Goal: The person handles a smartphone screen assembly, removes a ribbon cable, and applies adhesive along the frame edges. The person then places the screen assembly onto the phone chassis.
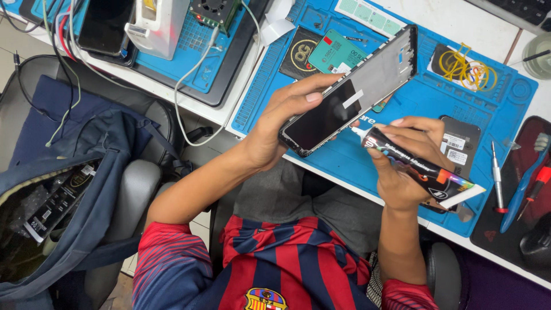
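Two hands at work above a blue mat point(436, 97). Left hand point(275, 129) grips a phone frame point(350, 92). Right hand point(404, 163) clasps a glue tube point(416, 166), nozzle at the frame's edge.

The left hand point(275, 129) grips a phone frame point(353, 92) tilted above the blue mat point(402, 109). The right hand point(404, 166) holds a glue tube point(422, 169), its nozzle beside the frame's edge.

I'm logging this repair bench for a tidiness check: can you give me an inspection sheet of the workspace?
Surface: blue repair mat on a white bench.
Job's things: phone frame, tilted; black glue tube, nozzle at the frame's edge.
Clutter: yellow rubber bands, teal card, screwdriver, blue brush.
Grips: left hand holds the frame; right hand holds the tube.
Cables: white cable hanging off the bench edge.
Surroundings: open dark blue backpack on a chair.
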